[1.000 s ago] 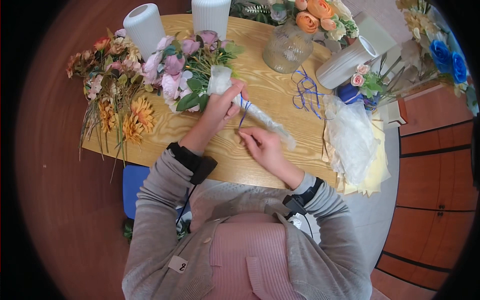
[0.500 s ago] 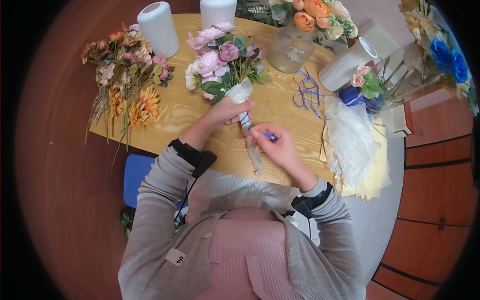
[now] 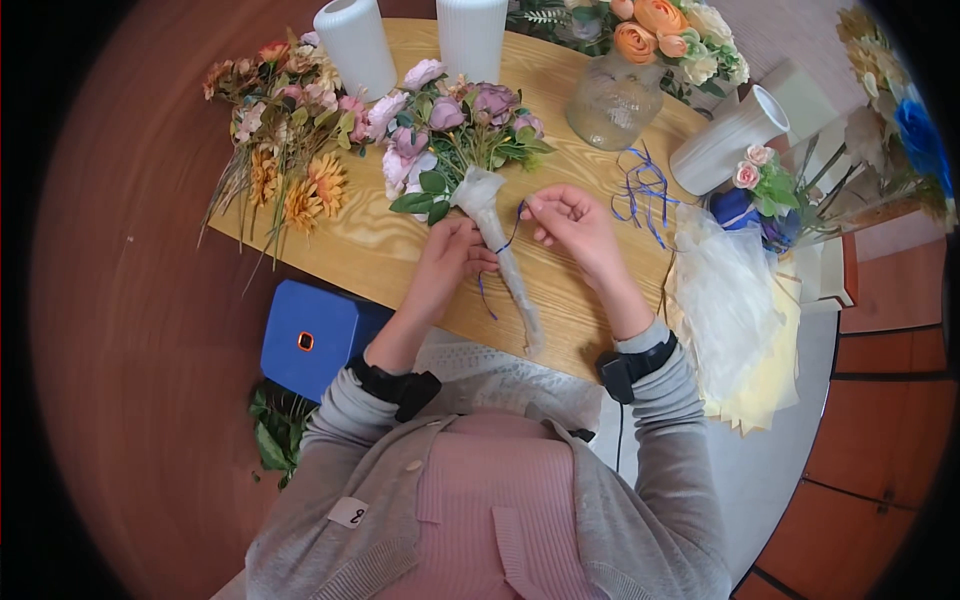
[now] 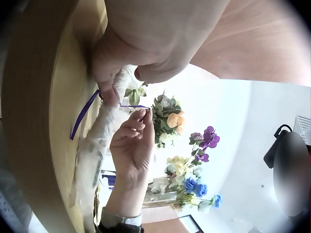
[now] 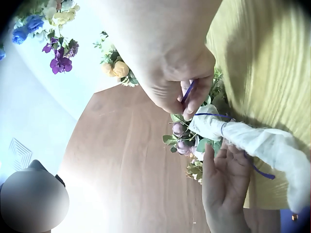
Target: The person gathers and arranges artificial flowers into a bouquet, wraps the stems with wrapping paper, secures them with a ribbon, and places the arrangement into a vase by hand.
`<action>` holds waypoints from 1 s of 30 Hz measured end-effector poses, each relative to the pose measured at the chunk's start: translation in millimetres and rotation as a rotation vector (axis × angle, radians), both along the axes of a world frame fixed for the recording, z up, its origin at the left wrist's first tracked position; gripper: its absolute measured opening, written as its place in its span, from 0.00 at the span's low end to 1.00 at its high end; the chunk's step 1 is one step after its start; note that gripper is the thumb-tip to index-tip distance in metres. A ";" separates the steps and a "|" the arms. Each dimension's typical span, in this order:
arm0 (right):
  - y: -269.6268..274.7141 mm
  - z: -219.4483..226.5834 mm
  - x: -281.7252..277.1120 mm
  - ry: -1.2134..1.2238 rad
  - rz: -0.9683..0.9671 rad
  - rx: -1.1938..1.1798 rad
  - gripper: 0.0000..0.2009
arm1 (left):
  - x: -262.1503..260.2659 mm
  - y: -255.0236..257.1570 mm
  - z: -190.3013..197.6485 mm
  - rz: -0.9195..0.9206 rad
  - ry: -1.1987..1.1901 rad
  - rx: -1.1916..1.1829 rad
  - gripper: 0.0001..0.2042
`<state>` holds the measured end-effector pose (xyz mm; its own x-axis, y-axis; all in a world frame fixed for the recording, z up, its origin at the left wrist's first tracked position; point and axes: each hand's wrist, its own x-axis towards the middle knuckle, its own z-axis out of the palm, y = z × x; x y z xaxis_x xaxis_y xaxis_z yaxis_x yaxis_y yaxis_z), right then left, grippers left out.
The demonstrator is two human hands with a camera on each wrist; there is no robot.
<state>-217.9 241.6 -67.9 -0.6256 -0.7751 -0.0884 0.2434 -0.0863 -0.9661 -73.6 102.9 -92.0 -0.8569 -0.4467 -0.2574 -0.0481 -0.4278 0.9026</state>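
A bouquet of pink and mauve artificial flowers (image 3: 445, 115) lies on the table, its stems bound in white wrapping (image 3: 505, 265) that points toward the person. A thin blue ribbon (image 5: 214, 115) loops round the wrapped stems, with one loose end hanging on the near side. Between thumb and fingers, my right hand (image 3: 578, 225) pinches the other end, holding it taut just right of the stems. My left hand (image 3: 448, 258) lies at the left of the wrapping. In the right wrist view its palm shows, the fingers (image 5: 210, 160) fairly straight and touching the wrapped stems.
Loose orange and pink flowers (image 3: 285, 130) lie at the left. White vases (image 3: 358, 50) and a glass vase (image 3: 615, 105) of orange blooms stand behind. At the right are a leaning white vase (image 3: 728, 140), tangled blue ribbon (image 3: 645, 195) and white wrapping sheets (image 3: 725, 290). A blue stool (image 3: 310, 335) stands below.
My left hand has loosened from its grip round the stems and slid to their left side. My right hand has moved up and right, drawing the ribbon out. The bouquet has settled onto the table.
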 end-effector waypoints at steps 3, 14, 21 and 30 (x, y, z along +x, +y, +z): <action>-2.6 -8.6 -4.3 0.021 -0.009 -0.013 0.08 | 10.7 4.4 -4.6 -0.021 0.013 -0.189 0.13; -2.9 -24.1 -3.9 -0.287 0.103 -0.213 0.06 | 19.4 1.1 12.1 -0.183 -0.214 -0.928 0.13; -7.5 -34.3 -4.4 -0.367 0.118 -0.250 0.05 | 15.8 3.5 10.9 -0.096 -0.161 -1.221 0.08; -7.9 -39.1 -4.8 -0.203 0.117 -0.149 0.07 | 13.1 -11.2 12.3 -0.047 -0.190 -1.177 0.06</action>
